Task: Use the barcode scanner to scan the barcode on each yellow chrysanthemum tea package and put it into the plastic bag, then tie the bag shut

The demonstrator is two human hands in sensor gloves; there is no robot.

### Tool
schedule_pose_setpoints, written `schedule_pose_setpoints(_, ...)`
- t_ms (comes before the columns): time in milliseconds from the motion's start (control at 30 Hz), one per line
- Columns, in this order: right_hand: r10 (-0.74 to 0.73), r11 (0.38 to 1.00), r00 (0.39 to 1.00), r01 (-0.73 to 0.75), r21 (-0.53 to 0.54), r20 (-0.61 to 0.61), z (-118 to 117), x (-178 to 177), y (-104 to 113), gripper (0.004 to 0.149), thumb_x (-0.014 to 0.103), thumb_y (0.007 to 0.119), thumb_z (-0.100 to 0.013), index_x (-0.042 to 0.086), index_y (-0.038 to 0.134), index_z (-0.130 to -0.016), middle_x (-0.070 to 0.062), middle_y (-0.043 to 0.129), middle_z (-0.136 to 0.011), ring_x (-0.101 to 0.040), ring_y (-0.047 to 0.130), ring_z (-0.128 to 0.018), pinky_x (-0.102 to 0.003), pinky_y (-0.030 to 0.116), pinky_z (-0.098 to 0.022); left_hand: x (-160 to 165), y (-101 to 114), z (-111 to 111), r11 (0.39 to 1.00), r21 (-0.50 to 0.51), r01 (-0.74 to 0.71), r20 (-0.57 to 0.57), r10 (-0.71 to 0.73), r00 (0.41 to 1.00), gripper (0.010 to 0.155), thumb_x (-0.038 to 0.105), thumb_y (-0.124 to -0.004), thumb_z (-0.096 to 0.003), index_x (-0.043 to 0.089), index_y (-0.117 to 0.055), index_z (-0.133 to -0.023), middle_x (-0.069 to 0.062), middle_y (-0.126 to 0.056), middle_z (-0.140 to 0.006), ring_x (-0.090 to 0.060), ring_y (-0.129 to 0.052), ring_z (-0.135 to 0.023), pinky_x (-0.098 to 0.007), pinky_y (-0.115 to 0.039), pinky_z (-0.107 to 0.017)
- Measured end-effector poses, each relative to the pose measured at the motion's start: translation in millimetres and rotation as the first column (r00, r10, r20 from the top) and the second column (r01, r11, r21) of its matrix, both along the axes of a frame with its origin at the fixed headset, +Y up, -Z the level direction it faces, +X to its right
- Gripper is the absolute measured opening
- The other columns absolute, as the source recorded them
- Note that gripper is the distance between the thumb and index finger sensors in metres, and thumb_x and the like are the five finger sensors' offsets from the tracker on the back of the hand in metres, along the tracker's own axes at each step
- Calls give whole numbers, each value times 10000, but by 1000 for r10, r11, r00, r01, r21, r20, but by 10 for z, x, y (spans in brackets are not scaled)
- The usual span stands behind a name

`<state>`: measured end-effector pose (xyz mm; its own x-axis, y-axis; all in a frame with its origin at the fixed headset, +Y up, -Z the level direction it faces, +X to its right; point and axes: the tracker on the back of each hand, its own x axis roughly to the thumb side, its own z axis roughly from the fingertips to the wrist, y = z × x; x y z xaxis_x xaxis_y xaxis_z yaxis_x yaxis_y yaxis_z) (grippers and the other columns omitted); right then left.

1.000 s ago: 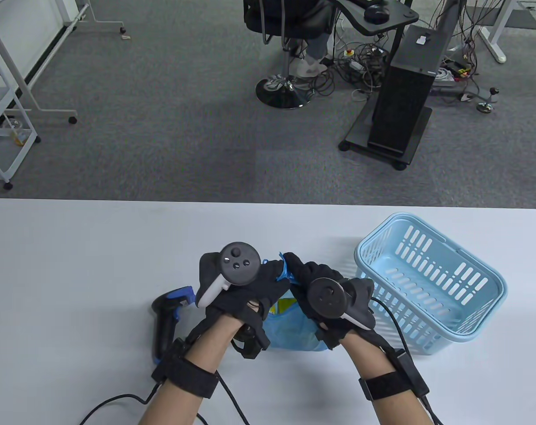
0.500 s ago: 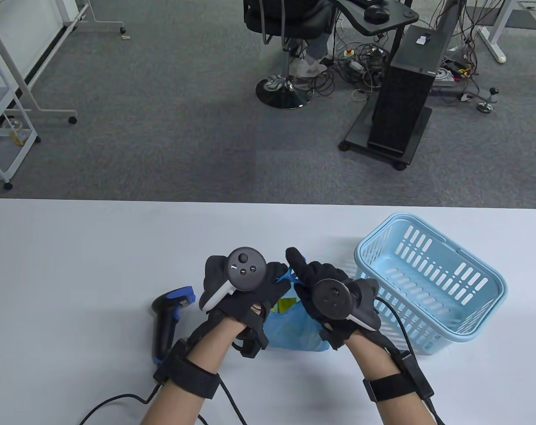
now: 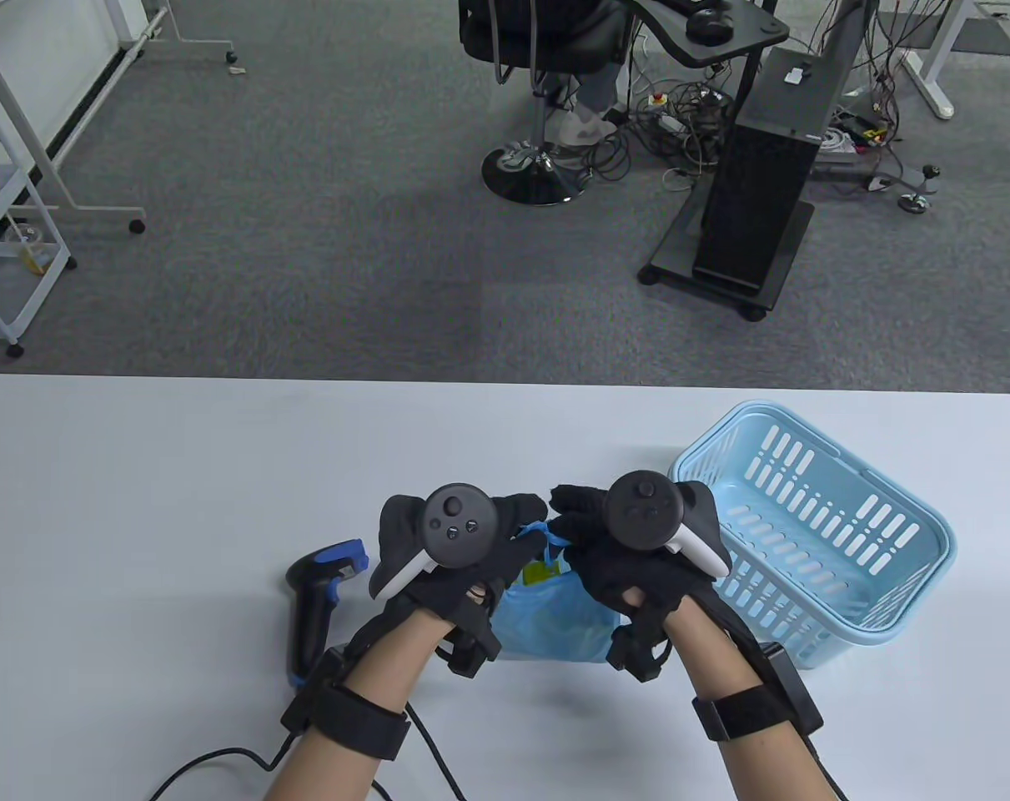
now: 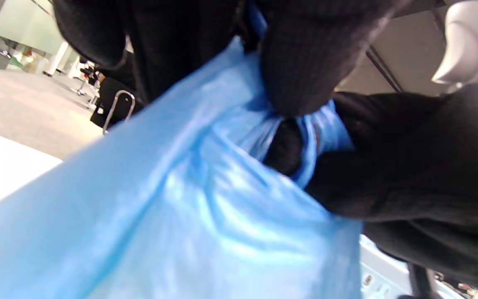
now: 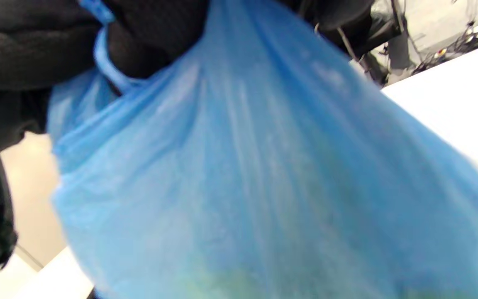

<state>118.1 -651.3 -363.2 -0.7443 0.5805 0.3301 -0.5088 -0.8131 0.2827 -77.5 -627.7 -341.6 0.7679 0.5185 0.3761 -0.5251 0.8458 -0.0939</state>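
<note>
A light blue plastic bag [image 3: 555, 613] sits near the table's front edge, with a yellow tea package [image 3: 543, 572] showing through its top. My left hand [image 3: 505, 534] and right hand [image 3: 575, 521] meet above it, each pinching a twisted blue handle [image 3: 538, 532]. In the left wrist view the bag [image 4: 172, 216] fills the frame and my left fingers [image 4: 297, 66] curl round its bunched top. The right wrist view shows the bag [image 5: 264, 187] hanging below my right fingers [image 5: 152, 37], which grip a handle strand [image 5: 106, 66]. The black and blue barcode scanner [image 3: 314, 596] lies left of my left wrist.
A light blue slotted basket [image 3: 813, 534] stands to the right, close to my right hand. The scanner's cable [image 3: 213, 763] runs off the table's front edge. Beyond the white table [image 3: 138, 501] are grey carpet, an office chair and a computer tower.
My right hand has rolled over, its tracker turning upward and moving away from me, while both hands drew closer together at the bag's top. The left hand shifted slightly.
</note>
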Motion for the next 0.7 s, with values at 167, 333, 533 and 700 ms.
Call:
schedule_pose_setpoints(167, -42, 999, 999, 42, -15, -9, -8, 17, -11, 327, 152, 763, -352, 310, 928, -585, -76, 566, -1054, -383, 478, -1000, -631, 465, -710, 4, 0, 8, 1000, -13, -14, 33, 14, 999, 485, 356, -912, -461, 170, -888, -909, -75, -1032, -794, -335, -968, -814, -595, -682, -629)
schedule_pose_setpoints(333, -179, 975, 983, 174, -137, -27, -34, 54, -52, 321, 179, 767, -357, 193, 949, -620, -121, 550, -1056, -407, 447, -1003, -657, 435, -703, -6, -47, 17, 997, -74, 19, 158, -7, 987, 618, 307, -932, -452, 197, -748, -1032, -90, -895, -974, -362, -821, -972, -658, -595, -678)
schedule_pose_setpoints(533, -243, 946, 969, 225, -233, -51, -29, 66, -117, 413, 241, 739, -387, 127, 912, -745, -152, 498, -1076, -426, 381, -1017, -679, 389, -701, 41, -150, 68, 994, -31, 102, 190, -94, 977, 805, 434, -988, -402, 178, -660, -1091, -114, -806, -1050, -402, -762, -1009, -675, -583, -676)
schedule_pose_setpoints(700, -254, 933, 964, 222, -282, -83, 4, 45, -119, 487, 281, 715, -406, 83, 860, -827, -174, 455, -1087, -440, 326, -1023, -686, 366, -701, 78, -161, 102, 989, 74, 132, 134, -141, 981, 708, 468, -947, -413, 183, -752, -1031, -90, -902, -963, -372, -849, -944, -643, -631, -660)
